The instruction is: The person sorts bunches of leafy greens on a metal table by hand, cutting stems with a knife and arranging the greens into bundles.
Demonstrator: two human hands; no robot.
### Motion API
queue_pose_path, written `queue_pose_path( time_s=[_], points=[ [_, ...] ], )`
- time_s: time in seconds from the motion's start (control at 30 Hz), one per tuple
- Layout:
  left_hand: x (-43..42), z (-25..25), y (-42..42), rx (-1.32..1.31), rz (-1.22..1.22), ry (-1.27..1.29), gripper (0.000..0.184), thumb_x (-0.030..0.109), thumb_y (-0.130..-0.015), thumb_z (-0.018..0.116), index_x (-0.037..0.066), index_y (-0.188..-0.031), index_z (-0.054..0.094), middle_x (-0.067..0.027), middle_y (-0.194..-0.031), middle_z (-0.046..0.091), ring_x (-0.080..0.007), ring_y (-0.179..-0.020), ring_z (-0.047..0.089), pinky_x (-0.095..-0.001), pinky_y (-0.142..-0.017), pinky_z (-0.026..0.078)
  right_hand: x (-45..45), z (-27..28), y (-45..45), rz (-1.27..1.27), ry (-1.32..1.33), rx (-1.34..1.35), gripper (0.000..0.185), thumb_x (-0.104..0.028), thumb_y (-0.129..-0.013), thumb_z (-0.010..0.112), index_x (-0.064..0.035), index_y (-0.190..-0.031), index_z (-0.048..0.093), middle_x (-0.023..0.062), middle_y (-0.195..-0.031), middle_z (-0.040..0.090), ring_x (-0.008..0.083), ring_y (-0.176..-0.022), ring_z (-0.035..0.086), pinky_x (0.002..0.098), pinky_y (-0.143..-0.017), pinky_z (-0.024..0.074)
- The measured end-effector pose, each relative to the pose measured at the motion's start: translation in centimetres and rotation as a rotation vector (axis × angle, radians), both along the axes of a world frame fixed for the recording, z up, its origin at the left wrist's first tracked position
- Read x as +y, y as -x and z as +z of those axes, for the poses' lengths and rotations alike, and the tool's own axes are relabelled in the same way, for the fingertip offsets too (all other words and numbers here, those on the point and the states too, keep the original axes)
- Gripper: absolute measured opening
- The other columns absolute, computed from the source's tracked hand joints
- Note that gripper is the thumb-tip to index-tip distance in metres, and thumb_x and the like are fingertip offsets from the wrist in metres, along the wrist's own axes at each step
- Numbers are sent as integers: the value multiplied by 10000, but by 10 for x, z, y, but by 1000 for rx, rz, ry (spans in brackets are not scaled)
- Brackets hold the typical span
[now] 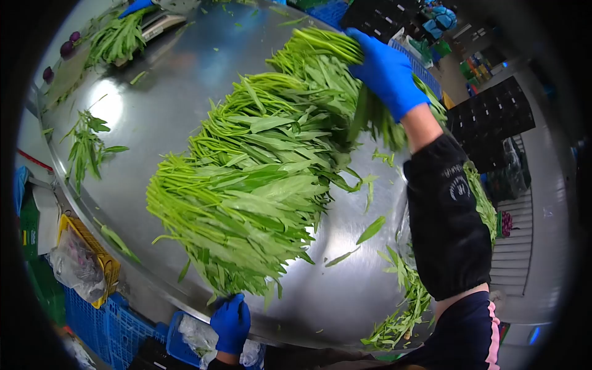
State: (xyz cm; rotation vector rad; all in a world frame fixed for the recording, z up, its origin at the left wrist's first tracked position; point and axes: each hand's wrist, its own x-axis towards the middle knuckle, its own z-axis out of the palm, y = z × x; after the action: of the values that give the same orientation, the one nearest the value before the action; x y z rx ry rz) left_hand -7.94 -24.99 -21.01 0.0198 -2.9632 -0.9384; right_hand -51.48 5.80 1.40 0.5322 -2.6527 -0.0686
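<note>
Long piles of water spinach (246, 191) lie in a row across the metal table, stems toward the left and leaves toward the right. My right hand (388, 77), in a blue glove, is closed round a bunch of water spinach (377, 120) at the far end of the row, its leaves hanging below the palm. By the near table edge is my left hand (231, 324), also blue-gloved, with its fingers curled together just at the leaf tips of the nearest pile. Whether anything is inside those fingers is hidden.
Loose leaves and scraps (407, 290) lie along the right side of the metal table (351, 308). A small sprig (89, 145) rests at left. Another person's blue glove (137, 7) is near greens on a scale (163, 26). Blue crates (114, 330) and a yellow basket (108, 271) stand below left.
</note>
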Motion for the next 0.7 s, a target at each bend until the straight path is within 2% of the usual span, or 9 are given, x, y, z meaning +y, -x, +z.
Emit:
queue_pose_path(
  time_s=[0.1,0.17,0.23,0.33,0.43,0.5,0.57,0.63,0.7],
  points=[
    [0,-5,2,31,-33,99,153,145,-783,661,152,-936,660,-61,-660,576,-273,-586,581,-387,-524,465,-38,-75,48,92,134,-31,807,-395,-720,753,-157,-1393,378,197,-1166,598,366,-1022,601,426,-851,489],
    [-1,-6,5,3,-63,92,149,142,-778,670,158,-926,660,-54,-648,565,-263,-569,568,-380,-507,451,-65,-130,65,32,117,-320,820,-548,-799,633,-76,-1404,345,250,-1216,555,398,-1149,521,449,-971,414],
    [-1,3,9,-64,-69,88,170,131,-751,692,137,-917,655,-63,-671,583,-276,-590,576,-391,-547,470,-79,-177,82,71,151,-565,810,-624,-833,537,-64,-1392,366,241,-1260,533,396,-1174,503,450,-986,402],
    [0,0,6,-119,-75,80,196,116,-723,715,115,-909,652,-71,-708,609,-284,-611,584,-398,-577,484,-64,-195,93,150,288,-491,825,-687,-851,424,-60,-1385,384,245,-1269,525,413,-1173,496,451,-983,402],
    [-1,-1,5,-93,-94,113,206,93,-722,707,105,-921,656,-76,-741,632,-277,-615,590,-380,-561,477,-43,-184,86,217,754,-308,661,-546,-872,541,-41,-1296,494,211,-1243,559,350,-1146,539,406,-977,410],
    [1,3,10,-28,-46,12,190,74,-755,684,141,-930,656,-57,-655,568,-268,-563,541,-373,-508,432,-7,-147,47,212,906,-147,510,-362,-877,617,-48,-1270,534,181,-1250,563,290,-1158,536,367,-988,402],
    [3,4,8,-15,-32,-9,189,77,-758,680,131,-937,654,-63,-662,573,-270,-567,543,-376,-513,434,47,-147,7,141,927,101,428,-196,-860,629,-41,-1252,550,166,-1237,570,266,-1159,531,349,-993,395],
    [3,1,7,18,-25,-27,189,81,-762,677,121,-944,652,-68,-669,578,-272,-570,544,-379,-519,436,107,-186,-49,-153,588,312,450,-148,-847,623,11,-1257,523,178,-1252,560,289,-1183,519,378,-1028,371],
    [1,-1,4,64,-38,-23,197,89,-763,676,115,-957,650,-71,-683,590,-267,-576,549,-373,-532,443,124,-231,-125,-529,737,-124,535,-203,-852,621,-2,-1323,466,197,-1383,444,346,-1286,412,395,-1076,306]
  ],
)
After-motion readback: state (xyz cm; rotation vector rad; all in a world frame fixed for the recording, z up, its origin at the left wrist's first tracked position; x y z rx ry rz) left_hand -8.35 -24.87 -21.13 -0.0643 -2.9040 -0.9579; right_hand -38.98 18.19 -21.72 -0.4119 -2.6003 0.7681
